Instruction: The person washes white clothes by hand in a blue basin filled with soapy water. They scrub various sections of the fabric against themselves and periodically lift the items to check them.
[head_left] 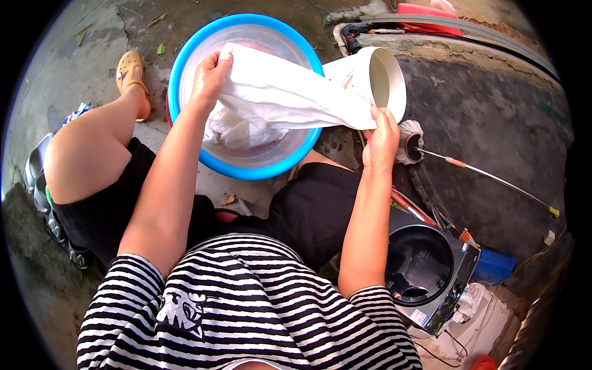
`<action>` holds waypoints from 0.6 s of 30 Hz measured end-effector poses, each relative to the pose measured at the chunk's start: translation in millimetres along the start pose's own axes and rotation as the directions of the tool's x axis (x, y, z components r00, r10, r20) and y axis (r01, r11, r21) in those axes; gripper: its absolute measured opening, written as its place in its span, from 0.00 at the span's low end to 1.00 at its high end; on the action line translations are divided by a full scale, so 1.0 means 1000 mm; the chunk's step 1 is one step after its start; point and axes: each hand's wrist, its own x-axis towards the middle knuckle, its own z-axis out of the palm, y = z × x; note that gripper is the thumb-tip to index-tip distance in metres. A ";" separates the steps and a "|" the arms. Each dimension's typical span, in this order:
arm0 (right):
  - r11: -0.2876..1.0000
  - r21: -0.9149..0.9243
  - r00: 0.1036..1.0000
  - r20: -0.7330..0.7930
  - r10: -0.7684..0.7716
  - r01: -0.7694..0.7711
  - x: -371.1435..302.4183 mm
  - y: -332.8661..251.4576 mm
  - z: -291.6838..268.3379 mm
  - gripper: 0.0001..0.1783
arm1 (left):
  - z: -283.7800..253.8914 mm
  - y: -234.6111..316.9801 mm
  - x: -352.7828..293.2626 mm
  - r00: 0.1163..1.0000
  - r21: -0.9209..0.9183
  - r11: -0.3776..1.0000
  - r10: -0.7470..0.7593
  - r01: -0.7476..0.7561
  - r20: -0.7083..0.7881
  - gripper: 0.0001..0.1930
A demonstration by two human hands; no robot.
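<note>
**White cloth pulled out long over a blue-rimmed basin**

So the white cloth point(280, 89) was strung between both hands, one end each. The left hand point(209, 77) had its corner pinched, thumb on top, above the basin point(246, 20). The right hand point(381, 137) gripped the other end, out past the rim and in front of a white bucket point(353, 69). The stretch between them looked fairly taut with a few creases, while a crumpled white bunch hung low over the basin. Couldn't tell if that part touched bottom. A long-handled brush point(409, 140) sat just right of the right hand.
</note>
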 end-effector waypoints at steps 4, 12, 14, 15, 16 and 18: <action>0.998 0.049 0.999 0.015 0.031 -0.031 -0.002 -0.001 0.002 0.04 | -0.001 0.008 -0.004 0.998 0.061 0.997 0.057 -0.057 0.000 0.13; 0.986 0.164 0.997 0.073 -0.021 0.008 -0.001 0.002 -0.004 0.07 | 0.003 0.014 -0.009 0.984 0.148 0.973 0.171 -0.176 0.041 0.14; 0.985 0.173 0.991 0.129 -0.030 0.008 0.000 0.005 -0.007 0.06 | 0.004 0.013 -0.010 0.975 0.252 0.943 0.222 -0.215 0.001 0.13; 0.984 0.177 0.987 0.157 -0.036 0.007 0.000 0.006 -0.008 0.05 | 0.005 0.012 -0.010 0.969 0.304 0.924 0.248 -0.232 -0.017 0.12; 0.985 0.173 0.990 0.139 0.000 -0.025 -0.002 0.005 -0.004 0.04 | 0.005 0.012 -0.010 0.966 0.333 0.913 0.259 -0.237 -0.023 0.12; 0.982 0.167 0.992 0.103 0.072 -0.089 -0.006 0.000 0.007 0.04 | 0.007 0.013 -0.010 0.960 0.389 0.888 0.279 -0.245 -0.033 0.11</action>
